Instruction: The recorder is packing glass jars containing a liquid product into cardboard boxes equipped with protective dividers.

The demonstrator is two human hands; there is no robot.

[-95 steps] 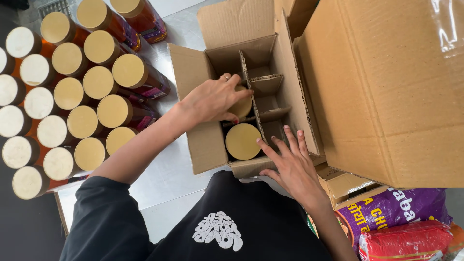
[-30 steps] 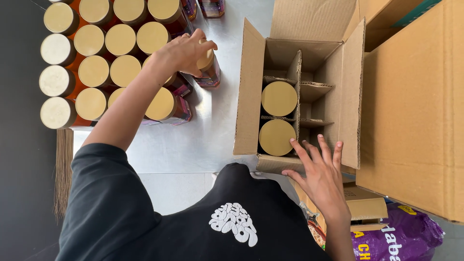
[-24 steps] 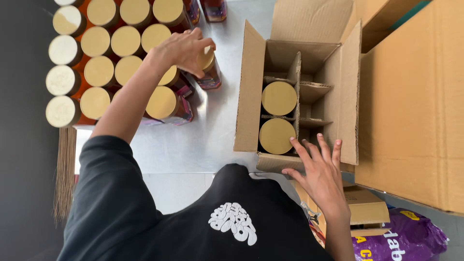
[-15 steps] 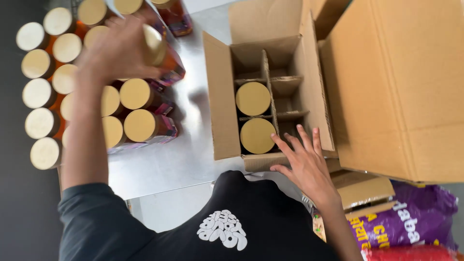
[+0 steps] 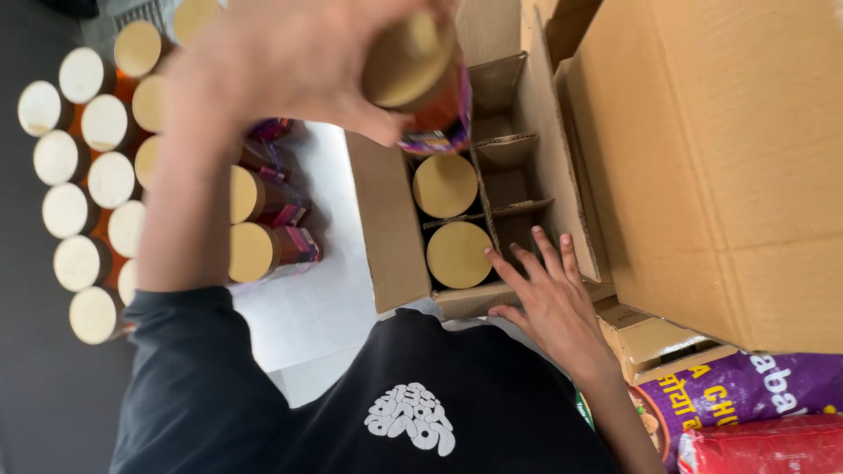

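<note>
My left hand [image 5: 290, 61] grips a round jar [image 5: 420, 79] with a tan lid and orange-purple label, lifted close to the camera above the small open cardboard box [image 5: 391, 228]. Cardboard dividers split that box into cells. Two jars [image 5: 445, 185] [image 5: 458, 254] with tan lids stand in its left column; the right cells look empty. My right hand [image 5: 549, 298] rests flat, fingers spread, on the box's near right edge and holds nothing.
Several more tan-lidded jars [image 5: 105, 175] stand in rows on the white tabletop [image 5: 316, 307] at left. A large cardboard carton [image 5: 729, 149] fills the right side. Purple and red packets [image 5: 746, 412] lie at the lower right.
My left hand has picked a jar from the rows at left and carried it up and right, over the small box. The right hand has stayed on the box edge.
</note>
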